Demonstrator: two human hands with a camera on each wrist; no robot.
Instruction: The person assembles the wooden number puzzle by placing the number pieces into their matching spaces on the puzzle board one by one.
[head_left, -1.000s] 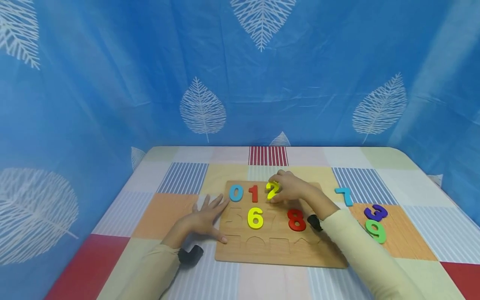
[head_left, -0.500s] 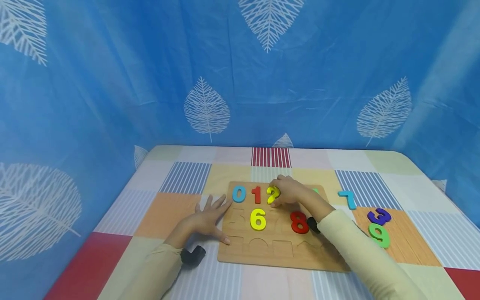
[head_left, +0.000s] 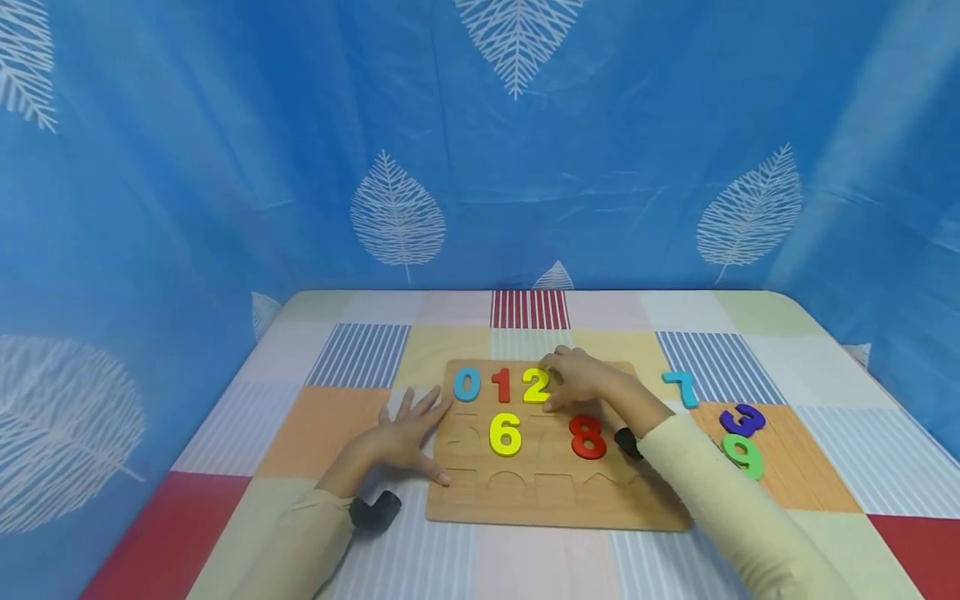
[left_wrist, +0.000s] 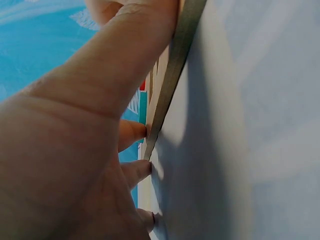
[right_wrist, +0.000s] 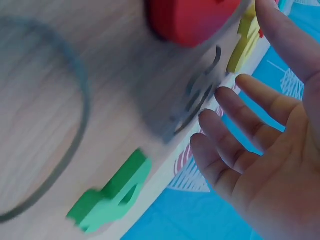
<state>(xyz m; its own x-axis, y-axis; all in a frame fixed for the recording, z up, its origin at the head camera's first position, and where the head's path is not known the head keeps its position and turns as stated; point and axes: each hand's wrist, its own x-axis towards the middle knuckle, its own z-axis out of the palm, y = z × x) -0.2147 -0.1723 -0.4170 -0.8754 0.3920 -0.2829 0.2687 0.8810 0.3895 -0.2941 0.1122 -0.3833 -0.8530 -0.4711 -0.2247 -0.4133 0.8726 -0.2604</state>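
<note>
A wooden number board (head_left: 517, 508) lies on the table. My right hand (head_left: 581, 377) reaches over its top row, fingers loosely bent beside the yellow number 2 (head_left: 536, 398), which lies flat in line with the blue 0 (head_left: 457, 385) and red 1 (head_left: 504, 387). In the right wrist view the fingers are spread apart with nothing between them, and a green 4 (right_wrist: 112, 197) sits on the board. My left hand (head_left: 405, 439) rests at the board's left edge with spread fingers, thumb on the board.
Also on the board are a yellow 6 (head_left: 495, 435) and a red 8 (head_left: 587, 435), with shallow cut-outs in the lower rows. To the right on the checked cloth lie a blue 7 (head_left: 686, 392), a purple 3 (head_left: 742, 427) and a green 9 (head_left: 756, 460). A blue curtain (head_left: 630, 167) hangs behind.
The yellow 2 was tilted in my right fingers and now lies flat in the top row. My right hand has let go and shifted slightly right of it. My left hand stays put.
</note>
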